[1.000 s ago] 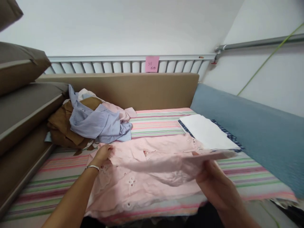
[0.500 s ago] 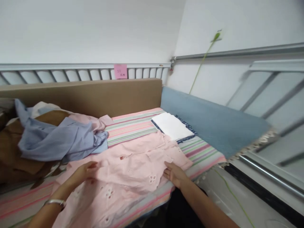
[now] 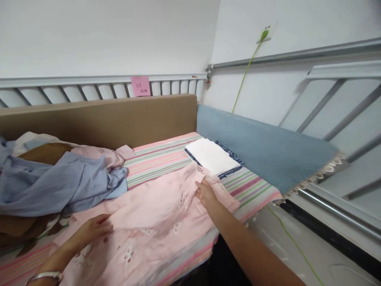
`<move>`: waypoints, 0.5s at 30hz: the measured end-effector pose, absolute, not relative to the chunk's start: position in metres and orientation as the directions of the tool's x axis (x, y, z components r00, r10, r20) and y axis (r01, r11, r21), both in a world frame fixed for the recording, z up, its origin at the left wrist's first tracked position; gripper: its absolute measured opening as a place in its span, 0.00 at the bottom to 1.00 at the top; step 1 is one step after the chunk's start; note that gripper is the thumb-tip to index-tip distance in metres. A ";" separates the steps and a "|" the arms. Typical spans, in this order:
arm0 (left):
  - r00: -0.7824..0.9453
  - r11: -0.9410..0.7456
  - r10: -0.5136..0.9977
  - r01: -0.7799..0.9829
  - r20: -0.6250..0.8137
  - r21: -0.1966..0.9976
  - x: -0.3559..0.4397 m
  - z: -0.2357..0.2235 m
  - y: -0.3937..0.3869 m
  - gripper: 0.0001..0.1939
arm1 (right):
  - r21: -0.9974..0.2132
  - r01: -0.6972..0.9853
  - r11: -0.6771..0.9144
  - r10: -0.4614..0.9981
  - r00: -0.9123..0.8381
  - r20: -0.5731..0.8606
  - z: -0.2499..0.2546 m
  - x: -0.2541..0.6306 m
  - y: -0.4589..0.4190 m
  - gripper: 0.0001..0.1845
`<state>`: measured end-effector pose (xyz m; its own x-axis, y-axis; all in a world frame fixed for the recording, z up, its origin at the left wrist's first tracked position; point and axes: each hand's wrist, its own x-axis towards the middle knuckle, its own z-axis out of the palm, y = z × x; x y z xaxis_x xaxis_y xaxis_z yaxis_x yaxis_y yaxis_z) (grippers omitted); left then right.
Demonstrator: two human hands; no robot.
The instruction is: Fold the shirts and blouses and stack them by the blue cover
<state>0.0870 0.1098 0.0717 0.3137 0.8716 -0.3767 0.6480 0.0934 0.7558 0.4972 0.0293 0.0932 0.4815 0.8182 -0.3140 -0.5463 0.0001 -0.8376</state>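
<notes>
A pink eyelet garment (image 3: 154, 222) lies spread across the striped bedsheet (image 3: 157, 159). My left hand (image 3: 92, 229) rests flat on the garment's left part, fingers stretched out. My right hand (image 3: 204, 193) reaches to the garment's far right edge, fingers curled and pinching the cloth there. Just beyond that hand sits a folded white cloth (image 3: 212, 155) on a folded blue checked cloth (image 3: 229, 157).
A heap of unfolded clothes, light blue striped shirt (image 3: 59, 180) over brown cloth (image 3: 44, 153), lies at the left. A tan headboard cushion (image 3: 104, 119) runs behind, a blue padded side (image 3: 262, 147) at right. A green cable (image 3: 247, 71) hangs from a wall socket. A metal bed rail (image 3: 327, 206) lies lower right.
My right hand let the lifted fold drop, then slid forward along the garment to its far right edge. My left hand slid back toward me. The camera turned to the right.
</notes>
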 end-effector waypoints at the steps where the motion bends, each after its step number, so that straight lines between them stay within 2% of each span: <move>1: 0.344 0.069 0.866 0.637 -0.363 0.768 0.086 0.071 0.112 0.25 | -0.819 -0.573 -0.046 0.780 0.492 -0.388 0.077 0.502 0.034 0.22; 3: 0.343 0.059 0.880 0.609 -0.329 0.791 0.082 0.067 0.118 0.23 | -0.807 -0.586 -0.071 0.760 0.492 -0.425 0.057 0.508 0.040 0.20; 6: 0.307 0.054 0.915 0.550 -0.262 0.833 0.069 0.064 0.132 0.24 | -0.842 -0.537 -0.060 0.810 0.467 -0.355 0.062 0.510 0.041 0.17; 11: 0.271 0.014 0.946 0.507 -0.175 0.862 0.057 0.076 0.160 0.24 | -0.900 -0.426 0.094 0.869 0.476 -0.135 0.103 0.507 0.046 0.22; 13: 0.253 -0.021 0.958 0.533 -0.135 0.846 0.064 0.079 0.165 0.24 | -0.920 -0.366 0.138 0.854 0.515 -0.076 0.102 0.506 0.049 0.24; 15: 0.205 -0.068 0.975 0.635 -0.082 0.770 0.073 0.077 0.167 0.22 | -0.940 -0.326 0.098 0.825 0.556 -0.107 0.088 0.508 0.049 0.25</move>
<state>0.0735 0.1672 0.0773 0.2049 0.9753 -0.0822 0.6345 -0.0684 0.7699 0.5076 0.0489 0.0880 0.5557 0.8245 -0.1067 -0.3265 0.0984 -0.9401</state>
